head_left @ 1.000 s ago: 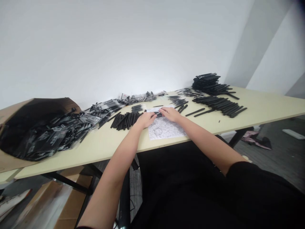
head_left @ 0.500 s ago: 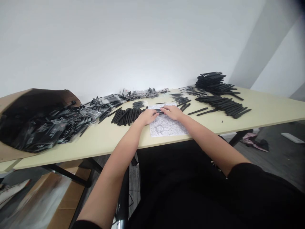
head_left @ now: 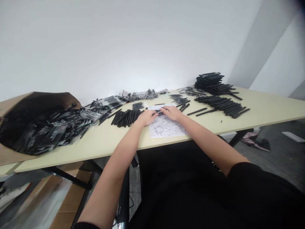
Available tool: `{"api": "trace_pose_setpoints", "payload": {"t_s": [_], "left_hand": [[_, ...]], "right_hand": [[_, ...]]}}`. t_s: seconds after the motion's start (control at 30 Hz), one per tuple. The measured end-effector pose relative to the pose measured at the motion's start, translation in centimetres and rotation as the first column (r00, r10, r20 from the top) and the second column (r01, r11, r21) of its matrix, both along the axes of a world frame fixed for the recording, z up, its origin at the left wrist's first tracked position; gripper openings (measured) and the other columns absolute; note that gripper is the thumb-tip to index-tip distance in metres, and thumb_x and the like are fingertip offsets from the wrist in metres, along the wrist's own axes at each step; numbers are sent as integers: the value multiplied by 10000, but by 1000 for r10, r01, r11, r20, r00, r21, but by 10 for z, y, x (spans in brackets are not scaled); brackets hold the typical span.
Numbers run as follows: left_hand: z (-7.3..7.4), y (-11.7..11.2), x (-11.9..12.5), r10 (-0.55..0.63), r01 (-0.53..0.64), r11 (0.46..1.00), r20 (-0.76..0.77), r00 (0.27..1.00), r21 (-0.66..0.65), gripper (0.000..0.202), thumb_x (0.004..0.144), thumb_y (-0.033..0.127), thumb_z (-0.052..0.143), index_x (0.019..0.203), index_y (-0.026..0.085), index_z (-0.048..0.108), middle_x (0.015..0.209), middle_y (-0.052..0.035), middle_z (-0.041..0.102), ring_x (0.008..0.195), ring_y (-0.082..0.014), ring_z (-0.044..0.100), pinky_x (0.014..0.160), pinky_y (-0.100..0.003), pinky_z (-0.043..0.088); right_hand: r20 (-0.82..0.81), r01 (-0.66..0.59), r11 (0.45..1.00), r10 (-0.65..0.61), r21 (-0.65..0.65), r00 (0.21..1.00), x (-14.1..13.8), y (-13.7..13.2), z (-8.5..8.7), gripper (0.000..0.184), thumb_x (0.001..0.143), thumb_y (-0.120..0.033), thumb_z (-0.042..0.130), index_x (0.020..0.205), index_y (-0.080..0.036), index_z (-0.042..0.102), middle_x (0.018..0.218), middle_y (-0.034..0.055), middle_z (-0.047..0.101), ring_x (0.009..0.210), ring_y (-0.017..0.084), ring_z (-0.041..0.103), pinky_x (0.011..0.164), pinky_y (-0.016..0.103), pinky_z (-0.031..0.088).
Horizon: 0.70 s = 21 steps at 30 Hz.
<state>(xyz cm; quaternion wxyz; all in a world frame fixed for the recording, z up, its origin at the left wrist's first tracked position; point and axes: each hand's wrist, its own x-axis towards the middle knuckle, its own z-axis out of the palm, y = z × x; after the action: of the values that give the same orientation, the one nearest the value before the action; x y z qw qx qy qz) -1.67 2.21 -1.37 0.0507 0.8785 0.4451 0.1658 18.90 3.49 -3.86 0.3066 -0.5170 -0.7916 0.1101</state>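
Observation:
A slim black pen [head_left: 160,112] lies level between my two hands, above a sheet of paper covered in scribbles [head_left: 168,127]. My left hand [head_left: 148,117] has its fingers closed around the pen's left end. At the other end my right hand [head_left: 172,113] pinches it with thumb and fingers. The fingers hide most of the pen, so its tip is out of sight. Close to my left hand lies a row of thick black pen pieces [head_left: 126,118]. Several thin dark pen parts [head_left: 178,99] rest beyond my right hand.
An open cardboard box [head_left: 34,98] on its side spills black plastic packets [head_left: 56,133] at the left. Clear wrappers [head_left: 138,95] line the wall side. Black pens [head_left: 222,105] lie at the right, with a taller stack [head_left: 208,81] behind. The table edge [head_left: 164,145] is before me.
The camera view has shifted slightly. My hands hold almost the same pose around the pen, and the piles on the table look the same.

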Motion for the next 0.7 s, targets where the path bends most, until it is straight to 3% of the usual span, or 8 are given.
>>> {"api": "trace_pose_setpoints", "payload": {"t_s": [0.4, 0.7], "left_hand": [[1, -2, 0, -11, 10, 999, 3, 1000, 51, 405, 993, 413, 372, 941, 173, 693, 908, -95, 719, 815, -219, 645, 736, -296, 470], [2, -2, 0, -11, 12, 998, -11, 1000, 56, 414, 996, 418, 359, 954, 172, 690, 920, -94, 724, 820, -221, 647, 738, -298, 470]], "right_hand": [[9, 92, 993, -93, 71, 996, -1, 0, 1, 478, 992, -530, 310, 939, -214, 665, 988, 88, 720, 856, 227, 629, 717, 302, 406], [-7, 77, 995, -76, 66, 997, 0, 1, 1, 482, 995, -534, 311, 1028, -211, 667, 1102, 104, 709, 998, 251, 632, 804, 323, 442]]}}
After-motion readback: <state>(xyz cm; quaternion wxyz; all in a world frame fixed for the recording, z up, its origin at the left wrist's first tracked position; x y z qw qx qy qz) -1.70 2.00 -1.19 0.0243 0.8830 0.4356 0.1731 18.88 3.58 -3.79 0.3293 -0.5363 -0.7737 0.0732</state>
